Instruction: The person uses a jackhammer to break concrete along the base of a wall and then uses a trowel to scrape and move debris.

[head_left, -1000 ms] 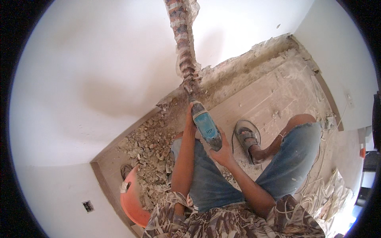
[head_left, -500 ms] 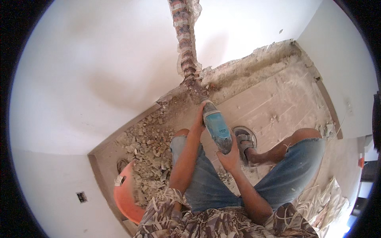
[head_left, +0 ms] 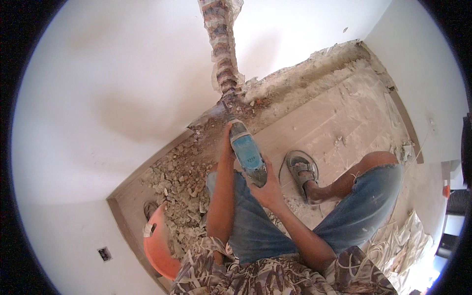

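I hold a teal and black power tool [head_left: 247,150] with both hands, its bit [head_left: 225,105] pointed at the broken masonry at the bottom of a vertical chiselled channel [head_left: 220,34] in the white wall. My left hand [head_left: 227,137] is closed around the front of the tool, and my right hand [head_left: 268,187] grips its rear end. A band of broken plaster [head_left: 314,69] runs along the wall's foot to the right. Rubble [head_left: 182,201] lies heaped beside my left leg, and dust hangs near the bit.
A curved orange plastic object [head_left: 158,250] stands by the rubble at lower left. My sandalled foot [head_left: 302,172] rests on dusty planks beside a dark cord. Crumpled sheeting [head_left: 403,236] lies at lower right. Walls close in at both sides, the left one holding a small socket box [head_left: 104,253].
The tool and both my hands shifted right, then back left and slightly up, now aimed just left of where they were half a second ago. The whole view has shifted a little too.
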`<state>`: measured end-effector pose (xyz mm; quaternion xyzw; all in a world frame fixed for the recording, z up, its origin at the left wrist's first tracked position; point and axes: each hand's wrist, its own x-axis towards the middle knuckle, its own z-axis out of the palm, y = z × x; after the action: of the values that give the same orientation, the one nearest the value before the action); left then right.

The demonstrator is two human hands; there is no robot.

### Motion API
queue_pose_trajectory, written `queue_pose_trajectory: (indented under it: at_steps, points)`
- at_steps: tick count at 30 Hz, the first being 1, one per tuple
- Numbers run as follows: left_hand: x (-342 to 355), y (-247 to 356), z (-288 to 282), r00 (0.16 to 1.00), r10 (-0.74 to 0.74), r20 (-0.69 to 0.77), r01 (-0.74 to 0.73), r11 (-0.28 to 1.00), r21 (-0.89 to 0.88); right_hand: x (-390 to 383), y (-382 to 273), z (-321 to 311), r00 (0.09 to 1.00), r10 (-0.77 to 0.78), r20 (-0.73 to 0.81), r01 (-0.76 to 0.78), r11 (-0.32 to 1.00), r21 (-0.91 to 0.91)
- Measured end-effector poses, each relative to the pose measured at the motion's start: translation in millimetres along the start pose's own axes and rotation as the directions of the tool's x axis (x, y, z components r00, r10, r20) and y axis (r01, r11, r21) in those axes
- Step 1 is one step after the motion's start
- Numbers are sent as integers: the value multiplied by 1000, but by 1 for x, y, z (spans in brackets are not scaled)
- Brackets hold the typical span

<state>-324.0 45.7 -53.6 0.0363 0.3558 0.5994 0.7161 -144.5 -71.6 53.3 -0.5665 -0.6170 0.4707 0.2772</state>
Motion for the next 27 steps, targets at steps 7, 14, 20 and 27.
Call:
queue_pose_trajectory:
  at_steps: [7,14,20,27]
  points:
    - [16,6,-22,998,51,-33,-53,996,-75,12,-34,-1,994,40,97,-34,997,-62]
    - [11,7,-9,990,133,-49,-135,990,-41,17,-30,-1,996,28,79,-21,996,-86]
    - [11,7,-1,988,150,-19,-150,989,-5,19,-44,-15,999,-22,50,31,984,-174]
    - [0,-11,14,996,93,-5,-91,983,158,-14,-15,-24,997,-1,-78,5,999,52]
